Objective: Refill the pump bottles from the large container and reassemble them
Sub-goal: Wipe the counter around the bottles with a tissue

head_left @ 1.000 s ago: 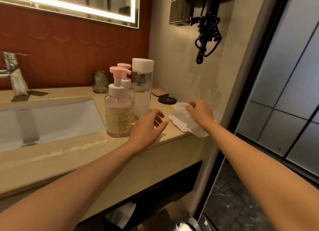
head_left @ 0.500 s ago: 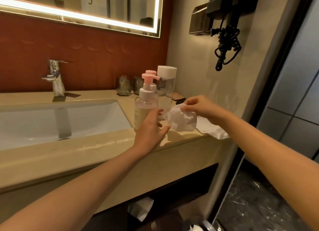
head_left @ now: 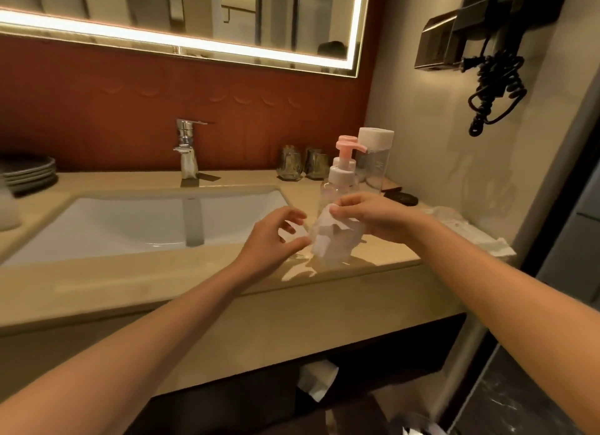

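Pump bottle (head_left: 339,187) base behind tissue (head_left: 331,239) in right hand (head_left: 373,217)

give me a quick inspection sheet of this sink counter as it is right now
surface: beige counter, wet streak near the front edge.
job's things: two pink pump bottles, pumps on; tall white-capped bottle behind.
clutter: two glasses, wipe pack, stacked plates.
hands: right hand pinches a white wipe; left hand open beside it.
cables: coiled black cord on wall.
surroundings: sink, tap, lit mirror.
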`<control>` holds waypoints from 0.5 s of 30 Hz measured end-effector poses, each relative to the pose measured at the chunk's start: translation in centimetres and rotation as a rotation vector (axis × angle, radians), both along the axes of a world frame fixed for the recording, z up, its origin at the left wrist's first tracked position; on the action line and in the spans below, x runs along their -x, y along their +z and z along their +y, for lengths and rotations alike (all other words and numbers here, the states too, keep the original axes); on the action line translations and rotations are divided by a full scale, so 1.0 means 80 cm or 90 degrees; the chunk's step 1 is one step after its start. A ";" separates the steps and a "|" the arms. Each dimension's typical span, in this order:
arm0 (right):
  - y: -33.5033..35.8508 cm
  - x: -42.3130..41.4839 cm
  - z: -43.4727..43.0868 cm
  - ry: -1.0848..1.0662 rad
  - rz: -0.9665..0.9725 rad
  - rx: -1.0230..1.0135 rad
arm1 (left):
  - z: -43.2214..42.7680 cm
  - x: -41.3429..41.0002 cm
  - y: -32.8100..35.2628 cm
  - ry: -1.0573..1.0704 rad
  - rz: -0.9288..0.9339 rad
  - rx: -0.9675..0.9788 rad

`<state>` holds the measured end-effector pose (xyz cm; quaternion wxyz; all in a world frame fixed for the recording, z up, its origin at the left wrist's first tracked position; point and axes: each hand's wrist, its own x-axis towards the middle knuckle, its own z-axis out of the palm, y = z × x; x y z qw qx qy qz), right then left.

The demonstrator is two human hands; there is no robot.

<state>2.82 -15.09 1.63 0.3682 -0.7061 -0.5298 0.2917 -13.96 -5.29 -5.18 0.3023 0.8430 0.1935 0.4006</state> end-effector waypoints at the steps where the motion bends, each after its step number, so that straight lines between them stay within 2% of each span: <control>1: 0.001 0.008 0.005 0.009 -0.010 -0.005 | -0.001 0.005 -0.002 -0.004 0.007 0.002; 7: 0.014 0.043 0.028 0.030 0.009 -0.012 | 0.010 0.032 0.000 0.092 -0.028 0.016; 10: 0.011 0.053 0.033 0.064 0.033 0.025 | 0.026 0.056 0.010 0.108 -0.077 0.101; 13: 0.001 0.060 0.038 0.114 -0.012 0.062 | 0.037 0.077 0.024 0.104 -0.122 0.226; 15: -0.004 0.066 0.044 0.116 -0.011 0.053 | 0.042 0.085 0.032 0.103 -0.139 0.267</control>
